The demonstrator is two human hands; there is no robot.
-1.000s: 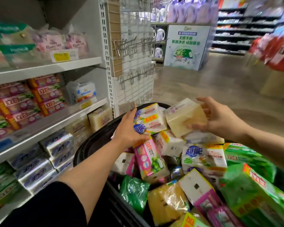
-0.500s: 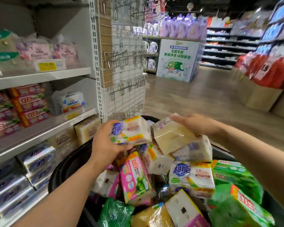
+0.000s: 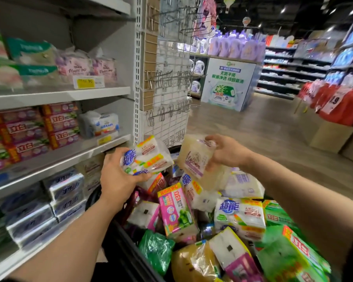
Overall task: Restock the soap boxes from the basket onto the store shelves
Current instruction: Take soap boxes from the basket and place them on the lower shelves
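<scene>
My left hand (image 3: 118, 176) grips a white soap pack with blue, yellow and orange print (image 3: 149, 157), lifted above the black basket (image 3: 126, 259). My right hand (image 3: 226, 152) holds a pale cream soap pack with a purple label (image 3: 194, 157) by its top, above the pile. The basket is heaped with several soap packs in pink, green, white and yellow wrappers. The store shelves (image 3: 69, 155) stand at my left, stocked with red-pink soap boxes (image 3: 59, 127) on the middle level and blue-white packs (image 3: 63, 186) below.
A white pegboard rack with bare metal hooks (image 3: 167, 82) stands at the shelf's end, just behind the basket. An open aisle floor (image 3: 263, 135) runs ahead toward a detergent display stand (image 3: 228, 82). Cardboard bins with red goods (image 3: 334, 110) sit on the right.
Both hands have lifted their soap packs up out of the basket pile, the left one moving toward the shelves. The view has tilted upward.
</scene>
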